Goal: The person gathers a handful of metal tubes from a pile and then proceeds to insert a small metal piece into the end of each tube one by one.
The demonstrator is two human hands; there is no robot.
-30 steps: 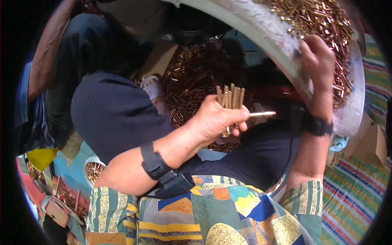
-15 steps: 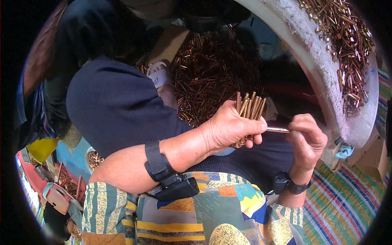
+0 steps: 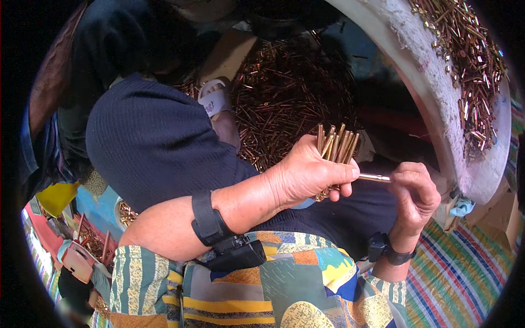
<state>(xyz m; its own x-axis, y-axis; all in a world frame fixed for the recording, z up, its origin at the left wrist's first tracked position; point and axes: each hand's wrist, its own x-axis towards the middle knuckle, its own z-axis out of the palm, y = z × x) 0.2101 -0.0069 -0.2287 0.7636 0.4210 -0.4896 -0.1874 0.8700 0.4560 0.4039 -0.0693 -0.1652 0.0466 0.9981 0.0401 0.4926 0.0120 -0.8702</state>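
Has a striped floor sheet (image 3: pixel 454 273) at right, green, yellow, red, blue and white, partly hidden by cardboard (image 3: pixel 499 216). Shows a blue surface (image 3: pixel 94 206) at left. Gets bright light on the sheet, deep shadow toward the top.

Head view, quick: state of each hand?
Left hand: closed, holding a bunch of gold-coloured rods.
Right hand: curled at the tip of a single rod; grip unclear.

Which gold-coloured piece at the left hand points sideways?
The single piece between left hand and right hand, lying across the picture; the bundled pieces point toward its top.
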